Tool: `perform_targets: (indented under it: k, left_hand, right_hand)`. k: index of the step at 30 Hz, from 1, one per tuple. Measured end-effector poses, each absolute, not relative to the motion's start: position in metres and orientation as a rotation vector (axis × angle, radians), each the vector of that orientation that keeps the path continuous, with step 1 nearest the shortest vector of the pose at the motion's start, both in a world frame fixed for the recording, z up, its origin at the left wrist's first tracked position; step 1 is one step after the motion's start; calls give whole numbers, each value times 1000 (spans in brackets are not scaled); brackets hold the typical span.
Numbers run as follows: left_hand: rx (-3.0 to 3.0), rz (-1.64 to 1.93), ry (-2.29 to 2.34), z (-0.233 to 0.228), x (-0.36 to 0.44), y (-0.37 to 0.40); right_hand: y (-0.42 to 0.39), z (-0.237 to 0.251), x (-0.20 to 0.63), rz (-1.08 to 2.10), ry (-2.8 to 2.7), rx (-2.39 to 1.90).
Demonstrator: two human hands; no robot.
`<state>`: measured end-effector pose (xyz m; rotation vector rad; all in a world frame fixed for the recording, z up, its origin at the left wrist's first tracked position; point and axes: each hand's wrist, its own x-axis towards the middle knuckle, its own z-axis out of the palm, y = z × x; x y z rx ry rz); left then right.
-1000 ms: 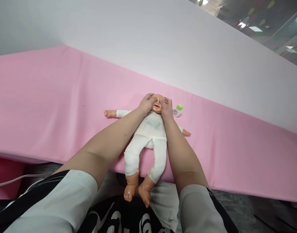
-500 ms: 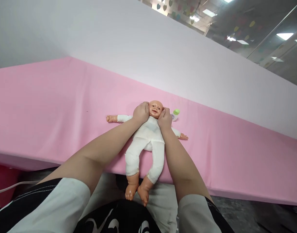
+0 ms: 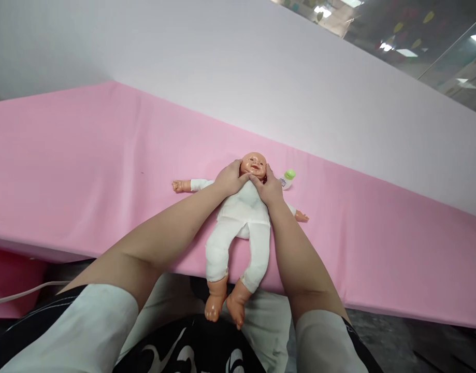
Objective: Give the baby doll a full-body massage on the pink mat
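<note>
So the baby doll (image 3: 243,217) lies on its back on the pink-covered table (image 3: 86,171), feet hanging off the near edge, and I've got my left hand (image 3: 230,178) and right hand (image 3: 269,189) loosely curled, fingertips meeting under its chin. Looks like a neck-and-jaw rubbing step, so I'd say light, even strokes come next. Palms hide the neck, and the little green-capped bottle (image 3: 286,178) beyond my right hand is half covered, label unreadable.

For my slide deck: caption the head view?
Both hands, left hand and right hand, rest under the doll chin on pink cloth.

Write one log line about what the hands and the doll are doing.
left hand: on doll chin | right hand: on chin | doll: on its back, pink cloth | bottle: beside head
</note>
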<state>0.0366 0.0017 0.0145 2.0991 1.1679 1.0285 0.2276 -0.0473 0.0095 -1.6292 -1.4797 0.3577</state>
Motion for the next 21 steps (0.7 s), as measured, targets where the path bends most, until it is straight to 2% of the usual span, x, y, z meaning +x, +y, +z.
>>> perform_targets:
  k: [21]
  left_hand:
    - [1844,1185,1100,0,36,15]
  right_hand:
    - [-42,-3,235,264,-1464,-1469]
